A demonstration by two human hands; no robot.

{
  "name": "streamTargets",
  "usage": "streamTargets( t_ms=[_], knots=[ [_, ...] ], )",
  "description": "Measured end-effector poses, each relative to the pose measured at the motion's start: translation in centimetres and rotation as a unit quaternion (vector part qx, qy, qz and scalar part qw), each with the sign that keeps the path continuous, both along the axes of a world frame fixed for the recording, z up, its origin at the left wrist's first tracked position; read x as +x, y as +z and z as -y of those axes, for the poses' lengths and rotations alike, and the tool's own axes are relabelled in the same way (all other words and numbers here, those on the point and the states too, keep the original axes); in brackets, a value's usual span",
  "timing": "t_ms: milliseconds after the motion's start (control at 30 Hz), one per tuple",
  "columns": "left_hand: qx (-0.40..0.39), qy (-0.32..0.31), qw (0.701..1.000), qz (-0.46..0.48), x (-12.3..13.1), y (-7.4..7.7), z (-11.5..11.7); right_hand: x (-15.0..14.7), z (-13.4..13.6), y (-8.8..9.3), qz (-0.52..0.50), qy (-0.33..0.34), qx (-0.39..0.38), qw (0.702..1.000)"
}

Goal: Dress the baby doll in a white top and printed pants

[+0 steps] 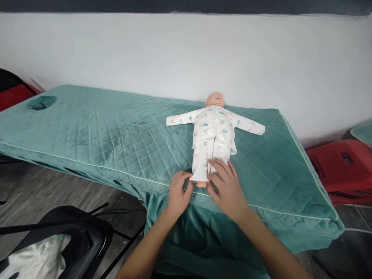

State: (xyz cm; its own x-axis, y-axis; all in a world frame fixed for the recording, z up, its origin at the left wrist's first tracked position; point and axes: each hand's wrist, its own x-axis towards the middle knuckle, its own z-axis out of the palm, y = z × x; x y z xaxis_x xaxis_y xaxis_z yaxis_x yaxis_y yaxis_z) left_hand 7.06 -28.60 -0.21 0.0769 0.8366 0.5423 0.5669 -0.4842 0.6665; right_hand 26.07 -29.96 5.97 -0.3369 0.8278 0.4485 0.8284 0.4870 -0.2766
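A baby doll (215, 100) lies on its back on the green bed, dressed in a white printed jacket (214, 126) with both sleeves spread wide. Below the jacket are white printed trousers (200, 159). My left hand (179, 193) pinches the outer edge of one trouser cuff between thumb and fingers. On the cuff's other edge, the thumb and index finger of my right hand (226, 189) close on the fabric, while its other fingers lie over the second trouser leg. The doll's toes (201, 184) stick out below the cuff; the other foot is hidden behind my right hand.
A quilted green cover (124, 135) drapes the bed, which has a face hole (42, 102) at the far left. The white wall (162, 54) stands behind. A black chair (95, 240) holding a white cloth (37, 257) is at lower left; a red chair (343, 166) stands right.
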Motion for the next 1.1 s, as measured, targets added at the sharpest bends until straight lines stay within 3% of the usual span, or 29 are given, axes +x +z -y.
streamTargets(
  t_ms=[233,433,567,667,800,900,1100],
  knots=[
    [-0.003,0.005,0.997,-0.073,0.1,-1.1,0.5,1.0,0.5,-1.5,-0.040,0.010,-0.030,0.999],
    [0.028,-0.020,0.999,-0.026,1.6,2.3,1.1,4.6,1.8,-2.9,-0.200,-0.042,-0.071,0.976],
    [0.019,-0.066,0.987,-0.146,3.9,4.1,1.0,5.4,2.6,-4.7,-0.201,-0.080,-0.085,0.973],
    [0.016,-0.051,0.972,-0.228,5.4,4.0,0.5,4.7,2.7,-5.6,-0.182,-0.116,-0.076,0.973],
    [0.029,-0.011,0.965,-0.259,6.3,3.2,-0.1,3.8,2.3,-5.9,-0.129,-0.143,-0.081,0.978],
    [0.039,-0.004,0.965,-0.258,6.3,2.9,-0.4,3.6,1.9,-6.0,-0.114,-0.149,-0.076,0.979],
    [0.061,-0.029,0.982,-0.175,5.7,2.8,-0.3,4.2,2.4,-4.4,-0.214,-0.106,-0.053,0.970]
  ],
)
